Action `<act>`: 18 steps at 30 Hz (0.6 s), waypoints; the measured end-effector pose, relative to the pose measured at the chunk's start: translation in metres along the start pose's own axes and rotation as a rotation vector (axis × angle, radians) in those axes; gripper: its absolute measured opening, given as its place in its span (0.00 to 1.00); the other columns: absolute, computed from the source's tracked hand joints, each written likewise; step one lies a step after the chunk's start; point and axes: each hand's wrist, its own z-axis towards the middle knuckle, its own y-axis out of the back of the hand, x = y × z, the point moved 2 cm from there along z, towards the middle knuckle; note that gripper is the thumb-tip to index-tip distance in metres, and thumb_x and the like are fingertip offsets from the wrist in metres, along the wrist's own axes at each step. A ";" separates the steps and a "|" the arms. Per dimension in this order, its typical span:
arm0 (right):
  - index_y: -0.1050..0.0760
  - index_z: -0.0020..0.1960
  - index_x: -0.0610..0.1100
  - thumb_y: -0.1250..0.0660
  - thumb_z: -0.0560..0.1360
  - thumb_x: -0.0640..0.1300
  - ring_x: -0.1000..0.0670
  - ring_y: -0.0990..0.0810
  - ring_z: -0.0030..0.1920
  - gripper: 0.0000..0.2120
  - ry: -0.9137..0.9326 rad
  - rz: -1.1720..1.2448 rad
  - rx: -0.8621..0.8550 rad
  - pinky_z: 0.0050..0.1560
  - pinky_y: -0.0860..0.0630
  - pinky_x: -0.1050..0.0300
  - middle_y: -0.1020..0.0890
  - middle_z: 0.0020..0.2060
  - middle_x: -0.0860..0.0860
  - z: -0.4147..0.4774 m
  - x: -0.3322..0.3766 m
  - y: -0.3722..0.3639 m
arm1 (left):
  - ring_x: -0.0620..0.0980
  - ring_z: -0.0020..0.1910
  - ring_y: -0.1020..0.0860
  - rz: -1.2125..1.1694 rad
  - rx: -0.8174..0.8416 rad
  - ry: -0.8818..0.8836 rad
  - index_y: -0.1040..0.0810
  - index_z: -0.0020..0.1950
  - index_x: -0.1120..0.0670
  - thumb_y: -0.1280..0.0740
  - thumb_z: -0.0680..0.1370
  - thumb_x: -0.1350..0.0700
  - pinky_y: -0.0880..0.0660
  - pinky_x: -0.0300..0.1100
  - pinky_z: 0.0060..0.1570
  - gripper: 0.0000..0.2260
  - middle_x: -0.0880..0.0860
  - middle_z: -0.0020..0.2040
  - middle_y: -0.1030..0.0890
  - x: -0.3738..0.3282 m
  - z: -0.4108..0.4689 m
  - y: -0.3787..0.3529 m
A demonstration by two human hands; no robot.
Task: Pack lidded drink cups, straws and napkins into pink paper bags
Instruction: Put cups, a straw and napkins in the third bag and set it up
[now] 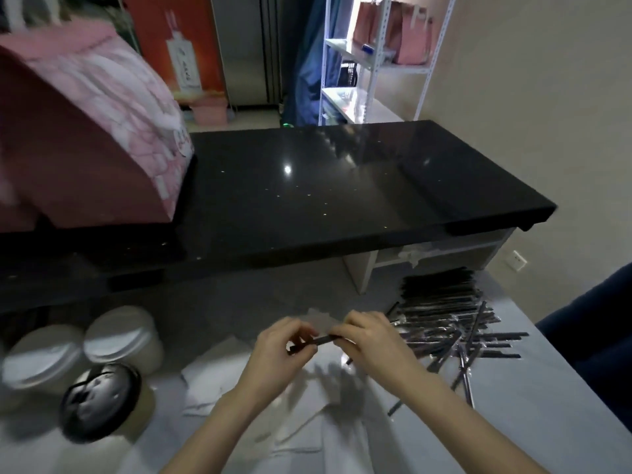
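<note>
Low in the middle of the frame, the left hand (284, 343) and right hand (369, 336) are close together, each pinching one end of a thin black plastic-wrapped straw (312, 341). Loose white paper napkins (273, 422) lie beneath them. A heap of black wrapped straws (451, 323) lies just to the right. Three lidded drink cups (119, 336) stand at lower left, one with a dark lid. A pink paper bag (85, 131) leans on the glossy black counter (307, 186) at upper left.
</note>
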 end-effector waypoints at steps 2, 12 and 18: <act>0.17 0.50 0.50 0.27 0.70 0.46 0.48 0.19 0.40 0.09 0.083 -0.029 0.033 0.46 0.24 0.52 0.20 0.38 0.51 0.012 0.032 -0.004 | 0.43 0.43 0.22 0.018 -0.024 -0.005 0.18 0.43 0.50 0.26 0.69 0.64 0.28 0.29 0.41 0.09 0.44 0.41 0.22 0.002 -0.014 0.029; 0.25 0.65 0.53 0.37 0.78 0.40 0.52 0.27 0.48 0.17 0.447 0.172 0.080 0.46 0.30 0.59 0.23 0.49 0.51 0.081 0.243 -0.015 | 0.38 0.43 0.24 0.263 -0.290 -0.028 0.19 0.44 0.52 0.30 0.66 0.67 0.29 0.31 0.44 0.12 0.43 0.41 0.22 0.020 -0.133 0.239; 0.18 0.54 0.46 0.31 0.73 0.35 0.45 0.22 0.43 0.12 0.605 0.208 0.004 0.42 0.25 0.49 0.18 0.44 0.48 0.113 0.398 -0.019 | 0.40 0.42 0.22 0.336 -0.491 -0.001 0.19 0.45 0.51 0.27 0.68 0.66 0.25 0.33 0.42 0.12 0.43 0.42 0.22 0.030 -0.230 0.365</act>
